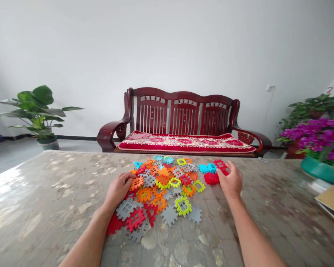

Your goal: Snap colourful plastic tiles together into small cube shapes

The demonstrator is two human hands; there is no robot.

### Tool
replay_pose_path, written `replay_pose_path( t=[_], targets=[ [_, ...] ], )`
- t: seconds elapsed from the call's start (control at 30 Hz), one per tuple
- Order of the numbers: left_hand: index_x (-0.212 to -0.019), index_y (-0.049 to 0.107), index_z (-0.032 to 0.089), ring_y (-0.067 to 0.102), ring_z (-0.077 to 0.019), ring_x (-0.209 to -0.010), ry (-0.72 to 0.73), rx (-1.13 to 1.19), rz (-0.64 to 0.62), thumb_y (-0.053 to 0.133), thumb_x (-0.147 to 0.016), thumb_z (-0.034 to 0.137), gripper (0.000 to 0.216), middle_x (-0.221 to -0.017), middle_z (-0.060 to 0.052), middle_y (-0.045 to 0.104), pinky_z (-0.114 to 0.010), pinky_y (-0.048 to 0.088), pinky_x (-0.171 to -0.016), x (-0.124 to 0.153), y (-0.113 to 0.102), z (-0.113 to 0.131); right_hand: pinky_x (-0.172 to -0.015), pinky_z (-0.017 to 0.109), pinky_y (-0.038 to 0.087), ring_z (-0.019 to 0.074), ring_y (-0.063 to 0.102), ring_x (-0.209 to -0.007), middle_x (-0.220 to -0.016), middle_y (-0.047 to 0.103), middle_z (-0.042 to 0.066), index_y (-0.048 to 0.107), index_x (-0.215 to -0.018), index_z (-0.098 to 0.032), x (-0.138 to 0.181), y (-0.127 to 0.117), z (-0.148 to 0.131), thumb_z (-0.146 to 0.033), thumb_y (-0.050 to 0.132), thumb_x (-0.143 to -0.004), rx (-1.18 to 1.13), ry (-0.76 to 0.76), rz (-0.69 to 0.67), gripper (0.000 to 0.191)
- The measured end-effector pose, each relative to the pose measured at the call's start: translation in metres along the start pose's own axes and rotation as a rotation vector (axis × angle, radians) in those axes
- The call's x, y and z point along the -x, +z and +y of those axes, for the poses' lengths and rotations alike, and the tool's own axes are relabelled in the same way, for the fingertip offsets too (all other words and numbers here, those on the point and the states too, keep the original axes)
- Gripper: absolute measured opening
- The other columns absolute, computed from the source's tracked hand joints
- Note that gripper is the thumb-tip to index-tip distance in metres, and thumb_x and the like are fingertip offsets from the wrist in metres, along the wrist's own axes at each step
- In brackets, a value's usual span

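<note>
A pile of plastic interlocking tiles in orange, red, grey, lime and blue lies on the table, many with window-like cut-outs. My left hand is at the pile's left edge, its fingers curled in a pinch at the edge of an orange interlocking tile. To the right of the pile, my right hand grips a red interlocking tile between thumb and fingers. Just below that tile sits a group of red tiles, beside blue tiles. Lime tile and grey tile lie at the near side.
The table has a glossy patterned cover. A teal pot of purple flowers and a brown book-like item stand at the right. Beyond the table are a wooden bench and a potted plant.
</note>
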State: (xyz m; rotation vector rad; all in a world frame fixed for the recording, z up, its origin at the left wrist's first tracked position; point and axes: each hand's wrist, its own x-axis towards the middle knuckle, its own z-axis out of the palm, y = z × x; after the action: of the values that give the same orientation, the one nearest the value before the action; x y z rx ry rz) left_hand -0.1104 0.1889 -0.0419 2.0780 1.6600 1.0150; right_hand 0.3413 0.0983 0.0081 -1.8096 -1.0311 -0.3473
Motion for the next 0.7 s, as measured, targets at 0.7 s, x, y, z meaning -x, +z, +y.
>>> replay_pose_path(
  t=[0.7],
  targets=[
    [-0.089,0.071,0.026,0.065,-0.0207,-0.097,0.005,-0.001,-0.01,0.046,-0.082,0.036,0.028,-0.106,-0.001,0.072,-0.032,0.047,-0.097,0.001,-0.001,0.002,-0.096,0.042,0.043,0.0337,0.057,-0.118,-0.135,0.057,0.02,0.04,-0.143,-0.012,0.001,0.004,0.051,-0.053,0.06,-0.068,0.052,0.173,-0.19,0.088]
  ],
)
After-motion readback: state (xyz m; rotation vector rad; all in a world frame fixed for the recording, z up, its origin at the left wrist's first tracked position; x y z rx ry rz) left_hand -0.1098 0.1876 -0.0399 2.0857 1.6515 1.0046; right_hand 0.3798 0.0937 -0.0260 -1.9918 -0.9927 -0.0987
